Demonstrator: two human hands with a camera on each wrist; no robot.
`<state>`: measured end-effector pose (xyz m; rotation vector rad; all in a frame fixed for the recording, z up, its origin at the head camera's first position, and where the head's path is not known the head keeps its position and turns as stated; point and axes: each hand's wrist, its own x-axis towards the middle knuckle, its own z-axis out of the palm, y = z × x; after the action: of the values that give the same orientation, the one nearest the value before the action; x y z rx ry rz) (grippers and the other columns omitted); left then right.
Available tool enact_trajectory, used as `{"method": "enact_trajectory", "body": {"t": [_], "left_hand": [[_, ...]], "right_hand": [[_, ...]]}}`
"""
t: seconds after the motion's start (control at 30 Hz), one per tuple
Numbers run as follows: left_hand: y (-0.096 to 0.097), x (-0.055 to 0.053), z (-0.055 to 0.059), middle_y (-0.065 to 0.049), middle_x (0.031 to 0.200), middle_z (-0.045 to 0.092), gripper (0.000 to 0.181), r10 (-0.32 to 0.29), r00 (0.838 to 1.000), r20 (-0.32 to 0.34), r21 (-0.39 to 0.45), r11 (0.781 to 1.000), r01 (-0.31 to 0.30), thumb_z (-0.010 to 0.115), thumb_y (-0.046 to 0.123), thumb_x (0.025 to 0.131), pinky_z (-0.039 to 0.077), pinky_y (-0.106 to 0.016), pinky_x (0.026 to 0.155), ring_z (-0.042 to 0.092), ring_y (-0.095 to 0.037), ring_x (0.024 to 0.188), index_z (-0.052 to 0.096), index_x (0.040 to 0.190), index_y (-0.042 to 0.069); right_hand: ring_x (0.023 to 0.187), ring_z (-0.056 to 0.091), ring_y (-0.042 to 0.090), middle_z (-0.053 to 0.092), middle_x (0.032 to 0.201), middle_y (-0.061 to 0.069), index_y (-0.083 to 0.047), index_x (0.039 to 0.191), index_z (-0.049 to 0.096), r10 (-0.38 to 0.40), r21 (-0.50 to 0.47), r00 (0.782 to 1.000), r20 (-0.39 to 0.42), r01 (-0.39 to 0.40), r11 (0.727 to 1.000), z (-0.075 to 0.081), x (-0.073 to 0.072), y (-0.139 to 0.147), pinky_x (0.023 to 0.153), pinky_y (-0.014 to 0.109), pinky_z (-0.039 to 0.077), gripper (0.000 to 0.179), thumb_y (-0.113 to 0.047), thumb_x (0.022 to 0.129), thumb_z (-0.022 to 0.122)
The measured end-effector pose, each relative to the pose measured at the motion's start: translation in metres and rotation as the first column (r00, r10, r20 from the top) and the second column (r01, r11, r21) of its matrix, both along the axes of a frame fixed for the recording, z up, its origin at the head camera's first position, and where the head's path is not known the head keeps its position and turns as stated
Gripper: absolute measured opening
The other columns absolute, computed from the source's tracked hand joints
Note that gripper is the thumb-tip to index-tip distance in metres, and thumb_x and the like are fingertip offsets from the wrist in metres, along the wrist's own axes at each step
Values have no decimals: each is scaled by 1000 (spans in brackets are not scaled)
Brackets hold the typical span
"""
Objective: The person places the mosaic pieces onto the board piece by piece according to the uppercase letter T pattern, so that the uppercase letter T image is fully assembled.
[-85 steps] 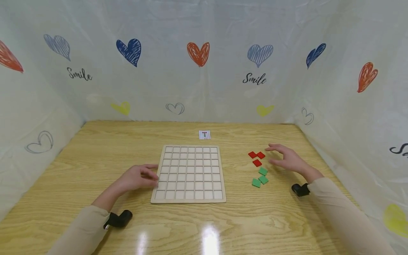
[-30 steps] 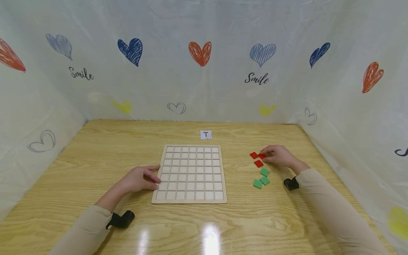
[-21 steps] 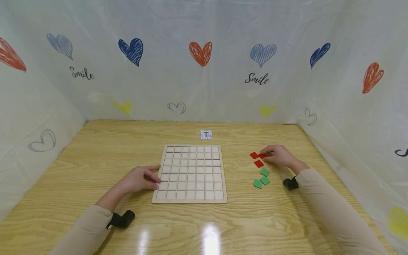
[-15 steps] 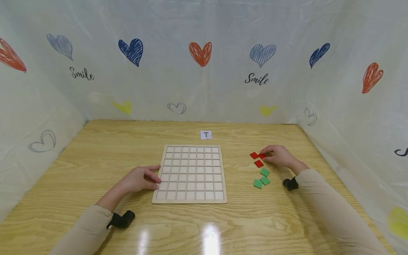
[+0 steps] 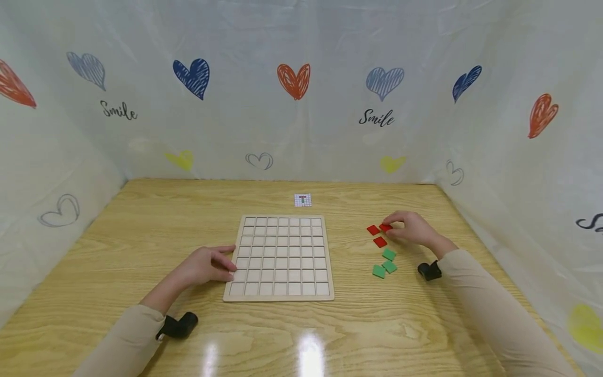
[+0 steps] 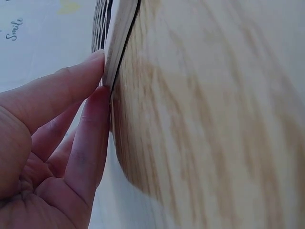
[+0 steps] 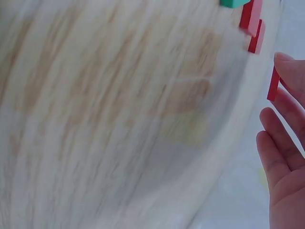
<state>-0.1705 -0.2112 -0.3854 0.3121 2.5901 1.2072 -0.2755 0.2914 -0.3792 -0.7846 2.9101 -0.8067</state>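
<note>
A pale wooden grid board (image 5: 279, 299) lies flat on the table in the head view. At its left edge rests my left hand (image 5: 202, 267), its fairly straight fingers spread along the side; in the left wrist view the thumb (image 6: 71, 83) touches the edge. My right hand (image 5: 412, 229) pinches a red square tile (image 7: 273, 85) between thumb and fingertips, close over the table. Two other red tiles (image 5: 379, 242) lie just left of that hand. Nearer the front are three green square tiles (image 5: 379, 271).
A small card (image 5: 302, 200) with a printed T-shaped grid pattern in red and green lies behind the board. The wooden table (image 5: 264, 340) is enclosed at the back and sides by a white sheet (image 5: 339, 42) with hearts and lettering.
My right hand has moved left to the red tiles and pinched one; in the last half second it has shifted that tile slightly up. The left hand has stayed at the board's edge.
</note>
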Motion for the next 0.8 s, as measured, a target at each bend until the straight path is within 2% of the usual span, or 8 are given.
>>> {"method": "enact_trajectory", "body": {"t": [0.4, 0.8], "left_hand": [[-1, -1, -1, -21, 138, 43, 11, -2, 1000, -2, -9, 1000, 2, 79, 12, 73, 26, -53, 102, 28, -42, 131, 74, 83, 9], [0, 0, -1, -21, 138, 43, 12, 3, 1000, 4, 0, 1000, -3, 79, 11, 73, 26, -53, 103, 27, -42, 131, 74, 84, 9]], "right_hand": [[104, 55, 39, 62, 110, 20, 3, 106, 67, 40, -9, 999, -28, -40, 999, 5, 2, -18, 89, 52, 42, 27, -6, 81, 71], [105, 55, 36, 62, 111, 17, 0, 107, 68, 70, -30, 997, -22, -71, 997, 7, -1, -36, 88, 51, 43, 28, -7, 80, 73]]}}
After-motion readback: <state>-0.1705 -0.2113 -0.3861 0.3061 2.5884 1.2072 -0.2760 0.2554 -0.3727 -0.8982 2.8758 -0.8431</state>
